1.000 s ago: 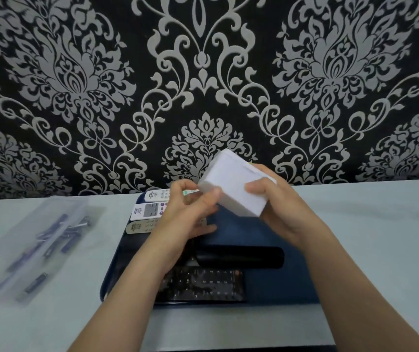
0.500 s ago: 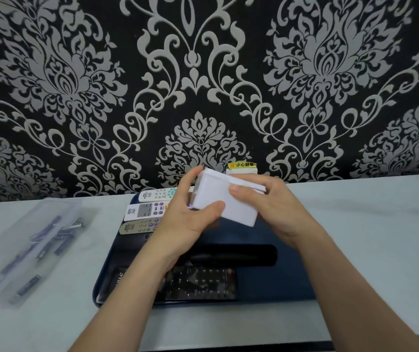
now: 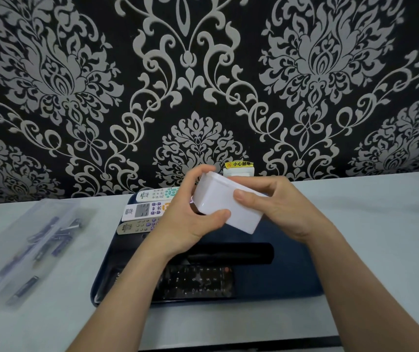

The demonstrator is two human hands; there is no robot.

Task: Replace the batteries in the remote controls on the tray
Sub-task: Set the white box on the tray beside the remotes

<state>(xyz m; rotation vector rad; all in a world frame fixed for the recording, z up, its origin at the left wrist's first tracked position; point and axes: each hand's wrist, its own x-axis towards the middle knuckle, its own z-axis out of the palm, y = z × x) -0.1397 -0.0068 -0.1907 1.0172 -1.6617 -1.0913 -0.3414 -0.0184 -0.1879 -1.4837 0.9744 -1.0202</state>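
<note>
We hold white box in both hands: left hand curls round left end, right hand wraps right end. Light remotes just left of left hand, black remotes beneath wrists, on blue tray. Batteries well left.

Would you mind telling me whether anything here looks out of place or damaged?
Nothing looks damaged or spilled. The only untidy spot is the dark batteries, jumbled at mixed angles in the clear plastic container left of the dark blue tray.
</note>
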